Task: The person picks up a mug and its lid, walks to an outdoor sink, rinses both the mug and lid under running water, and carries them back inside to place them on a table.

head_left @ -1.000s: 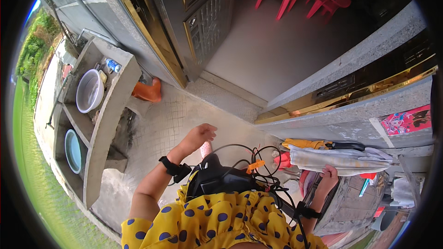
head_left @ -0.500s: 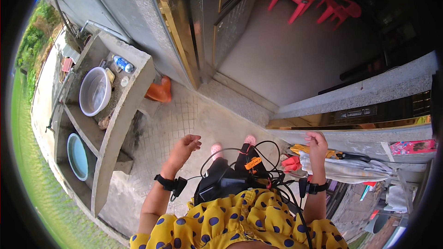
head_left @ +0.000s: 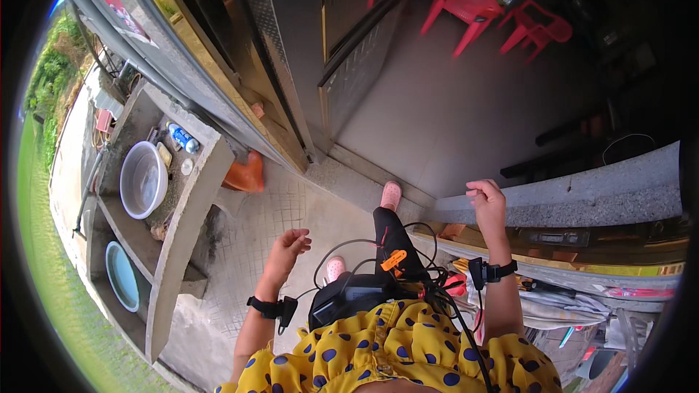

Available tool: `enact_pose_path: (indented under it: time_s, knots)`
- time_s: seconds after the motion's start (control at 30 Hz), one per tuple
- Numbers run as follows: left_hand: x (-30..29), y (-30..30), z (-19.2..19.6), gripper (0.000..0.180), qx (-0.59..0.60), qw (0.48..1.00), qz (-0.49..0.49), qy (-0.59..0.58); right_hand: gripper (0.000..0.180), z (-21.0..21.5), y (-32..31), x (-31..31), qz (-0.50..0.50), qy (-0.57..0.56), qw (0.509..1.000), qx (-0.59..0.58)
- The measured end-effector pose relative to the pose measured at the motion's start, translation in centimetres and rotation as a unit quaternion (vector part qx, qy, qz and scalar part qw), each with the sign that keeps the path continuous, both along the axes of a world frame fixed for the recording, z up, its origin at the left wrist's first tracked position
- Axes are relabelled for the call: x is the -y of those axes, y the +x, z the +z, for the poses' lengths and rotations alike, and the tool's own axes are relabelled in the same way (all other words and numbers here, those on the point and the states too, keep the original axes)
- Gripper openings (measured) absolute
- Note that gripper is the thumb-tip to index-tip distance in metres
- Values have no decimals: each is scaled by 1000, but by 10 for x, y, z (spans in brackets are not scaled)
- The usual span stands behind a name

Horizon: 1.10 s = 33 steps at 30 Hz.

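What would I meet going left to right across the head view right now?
Pale basin, bottle, orange boot, left hand, left shoe, right shoe, right hand.

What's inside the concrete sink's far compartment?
A pale basin, blue bottle, yellowish block, white disc and brownish lump show. Whatever lies under the basin is hidden.

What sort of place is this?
Probably a rural home's front entrance, seen from outside: a grey concrete two-compartment washing trough and a bright green field on the left; an open dark panelled door; red plastic armchairs indoors.
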<state>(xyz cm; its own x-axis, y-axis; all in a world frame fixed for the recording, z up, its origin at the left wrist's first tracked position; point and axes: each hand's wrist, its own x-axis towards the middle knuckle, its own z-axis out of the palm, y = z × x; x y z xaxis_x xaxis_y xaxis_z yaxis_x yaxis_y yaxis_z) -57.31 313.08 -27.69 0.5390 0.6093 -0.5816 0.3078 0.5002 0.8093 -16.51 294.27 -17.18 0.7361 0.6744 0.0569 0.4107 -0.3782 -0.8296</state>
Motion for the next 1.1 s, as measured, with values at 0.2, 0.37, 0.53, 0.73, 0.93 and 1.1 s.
enact_pose_path:
  time_s: [0.2,0.37,0.53,0.73,0.93,1.1]
  knots:
    - [-44,124,34,29,-19,999,-34,28,25,-24,133,-70,6,60,998,-11]
    - [-80,219,89,30,-20,995,-66,66,28,-16,232,-110,-45,96,990,-91]
    - [-110,280,116,29,-16,992,-96,81,28,-9,297,-124,-83,91,985,-118]
    - [-154,357,127,28,5,985,-133,112,27,-8,348,-110,-131,89,978,-138]
    - [-205,421,97,26,21,977,-186,105,28,-6,376,-92,-213,106,962,-137]
    - [-233,493,100,26,42,963,-235,127,29,-6,415,-70,-273,121,943,-147]
